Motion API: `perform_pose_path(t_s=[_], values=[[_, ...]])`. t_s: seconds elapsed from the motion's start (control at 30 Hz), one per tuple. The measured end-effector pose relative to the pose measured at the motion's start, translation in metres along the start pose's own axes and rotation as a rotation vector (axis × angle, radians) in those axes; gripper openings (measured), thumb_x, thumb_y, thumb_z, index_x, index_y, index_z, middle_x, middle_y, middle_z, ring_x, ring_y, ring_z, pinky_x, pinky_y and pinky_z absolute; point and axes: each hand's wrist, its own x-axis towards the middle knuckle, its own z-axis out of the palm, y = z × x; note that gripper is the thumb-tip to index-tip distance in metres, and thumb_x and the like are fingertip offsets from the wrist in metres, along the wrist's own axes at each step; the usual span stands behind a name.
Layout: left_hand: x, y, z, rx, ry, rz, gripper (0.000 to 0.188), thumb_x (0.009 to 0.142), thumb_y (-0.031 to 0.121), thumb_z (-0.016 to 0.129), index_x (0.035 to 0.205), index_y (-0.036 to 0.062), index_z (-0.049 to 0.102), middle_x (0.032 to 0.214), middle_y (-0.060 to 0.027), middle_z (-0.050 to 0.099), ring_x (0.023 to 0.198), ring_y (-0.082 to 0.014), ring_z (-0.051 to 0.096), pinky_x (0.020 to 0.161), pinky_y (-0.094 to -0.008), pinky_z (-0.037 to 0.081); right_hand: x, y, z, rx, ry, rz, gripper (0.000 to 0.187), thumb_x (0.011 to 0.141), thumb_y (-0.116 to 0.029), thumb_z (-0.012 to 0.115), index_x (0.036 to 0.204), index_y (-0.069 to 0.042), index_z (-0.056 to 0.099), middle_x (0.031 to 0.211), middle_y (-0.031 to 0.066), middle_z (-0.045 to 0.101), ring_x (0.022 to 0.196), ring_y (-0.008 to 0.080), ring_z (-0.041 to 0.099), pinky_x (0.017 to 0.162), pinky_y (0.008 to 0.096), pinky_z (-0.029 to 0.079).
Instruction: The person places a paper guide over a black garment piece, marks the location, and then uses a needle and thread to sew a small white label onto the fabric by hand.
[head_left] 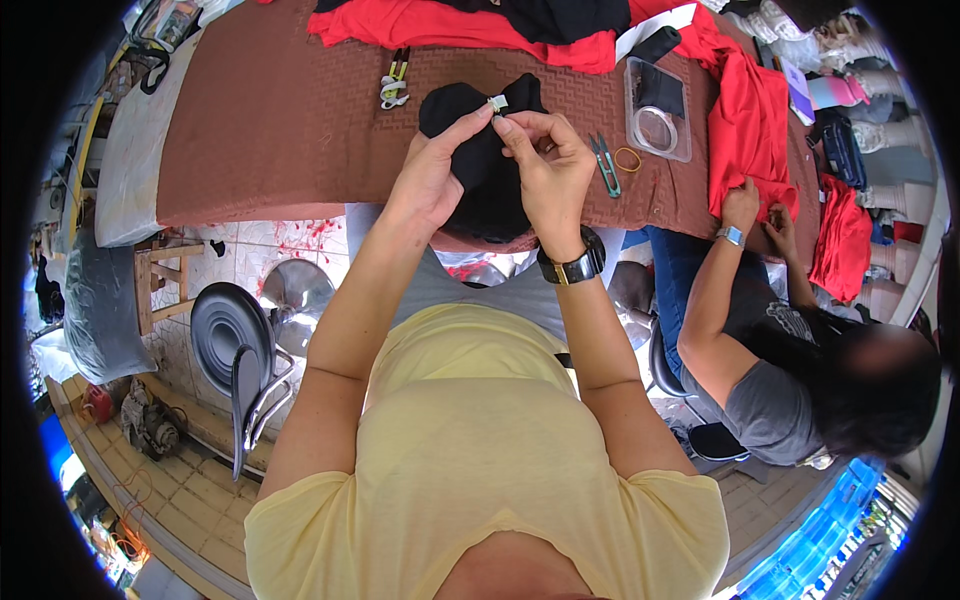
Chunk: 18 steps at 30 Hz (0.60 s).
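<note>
A piece of black cloth (492, 195), perhaps a garment, hangs over the near edge of the brown-covered table. At its upper part shows a small whitish label (499, 103). My left hand (437, 172) pinches the cloth beside the label between thumb and fingers. From the other side my right hand (553, 170), with a dark watch on its wrist, is closed on the cloth just below the label. Both thumbs nearly meet there. My fingertips partly hide the fold between them. Teal thread snips (605, 166) lie right of my right hand, near a yellow rubber band (628, 160).
Yellow-handled snips (396, 78) lie at the far left of the cloth. A clear plastic box (676, 147) stands right. Red cloth (740, 120) covers the table's right side, where a co-worker's hands (740, 210) handle it. A black stool (230, 330) stands lower left.
</note>
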Motion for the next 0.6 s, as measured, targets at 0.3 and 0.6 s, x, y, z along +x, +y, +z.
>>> perform_pose_path(t_s=[0.3, 0.6], values=[[-0.005, 0.003, 0.004, 0.148, 0.018, 0.101, 0.026, 0.089, 0.009, 0.078, 0.112, 0.0063, 0.069, 0.11, -0.0034, 0.071, 0.102, -0.0129, 0.068, 0.089, -0.0284, 0.054, 0.005, 0.002, -0.002, 0.117, -0.028, -0.038, 0.016, 0.094, -0.004, 0.073, 0.11, -0.001, 0.07, 0.091, 0.0033, 0.069, 0.079, 0.0079, 0.063, 0.071, 0.0225, 0.051], [0.009, -0.005, 0.0, 0.344, 0.065, 0.344, 0.024, 0.082, 0.003, 0.082, 0.102, 0.0027, 0.068, 0.098, -0.003, 0.071, 0.09, -0.0109, 0.068, 0.083, -0.0271, 0.054, 0.037, -0.033, -0.012, -0.546, -0.327, -0.441, 0.007, 0.091, 0.001, 0.068, 0.097, 0.001, 0.07, 0.094, 0.0101, 0.061, 0.079, 0.0197, 0.063, 0.068, 0.032, 0.053]])
